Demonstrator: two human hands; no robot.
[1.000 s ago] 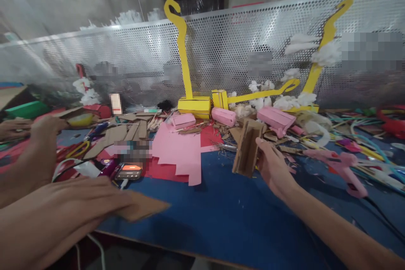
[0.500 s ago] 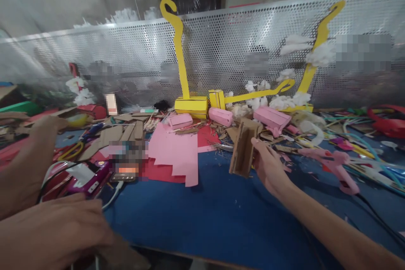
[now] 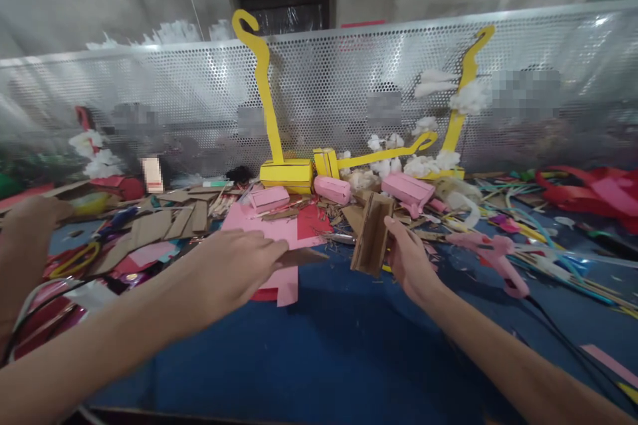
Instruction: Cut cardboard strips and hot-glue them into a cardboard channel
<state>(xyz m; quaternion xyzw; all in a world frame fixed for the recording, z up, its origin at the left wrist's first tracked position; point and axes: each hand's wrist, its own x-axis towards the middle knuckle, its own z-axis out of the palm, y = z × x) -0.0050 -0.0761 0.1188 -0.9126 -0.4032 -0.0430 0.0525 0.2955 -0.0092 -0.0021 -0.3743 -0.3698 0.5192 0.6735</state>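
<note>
My right hand [image 3: 411,259] grips the side of a folded brown cardboard trough [image 3: 371,236], its open side facing me, tilted above the blue table. In my left hand [image 3: 249,265] is a flat cardboard piece [image 3: 305,257], pinched so that its tip points right toward the trough; a gap separates the two. Beneath that hand lie pink paper sheets [image 3: 288,285], partly covered by it. A pink glue gun [image 3: 493,259] rests on the table to the right of my right hand.
Yellow hook-topped paper stands [image 3: 286,174] and pink paper boxes [image 3: 333,190] line the back, before a perforated metal panel [image 3: 319,93]. Cardboard scraps [image 3: 152,229] lie left. Another person's arm [image 3: 27,239] reaches in at far left. The glue gun's black cable [image 3: 558,339] runs right.
My left hand has moved from the lower left toward the middle, bringing the cardboard piece up near the trough. My right hand keeps its hold. The view has shifted slightly.
</note>
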